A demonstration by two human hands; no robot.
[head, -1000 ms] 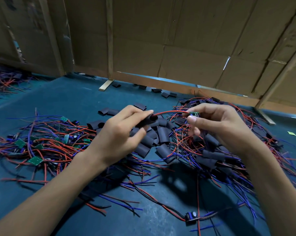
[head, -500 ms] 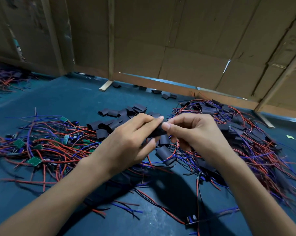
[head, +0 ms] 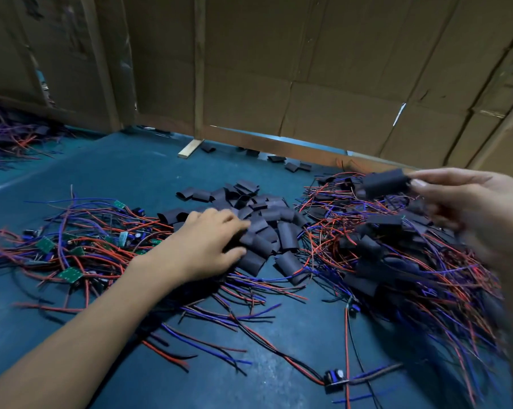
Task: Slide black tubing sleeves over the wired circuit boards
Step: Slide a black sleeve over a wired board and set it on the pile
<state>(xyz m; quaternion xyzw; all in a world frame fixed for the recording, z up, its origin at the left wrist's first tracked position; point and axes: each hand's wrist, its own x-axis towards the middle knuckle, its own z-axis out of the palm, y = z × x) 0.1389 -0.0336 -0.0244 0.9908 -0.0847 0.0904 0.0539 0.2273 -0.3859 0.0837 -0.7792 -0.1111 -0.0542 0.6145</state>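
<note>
Now the right hand is out to the right side and holds a sleeved board by one end, pinched between thumb and fingers, above the tangle of finished pieces. The left hand lies low on the pile of loose black sleeves in the middle of the bench; its fingers are curled down onto the sleeves, but I cannot tell if they hold one already, because the picture is blurred there.

What could go wrong, I think: the sleeve on the held piece may slip back off the board when it is dropped, since only friction seems to keep it. Its wires can also catch in the red and blue wires under the right fingers and pull other pieces along. The left fingers may take two sleeves at once, as these lie packed and overlapping. The bare green boards wait further to the left of the left hand, in their own knot of wires, so one may come up dragging its neighbours.

Half a second ago both hands met in the middle, working one sleeve together. Since then they have parted: the right went outward with the piece, the left went down to the pile.
</note>
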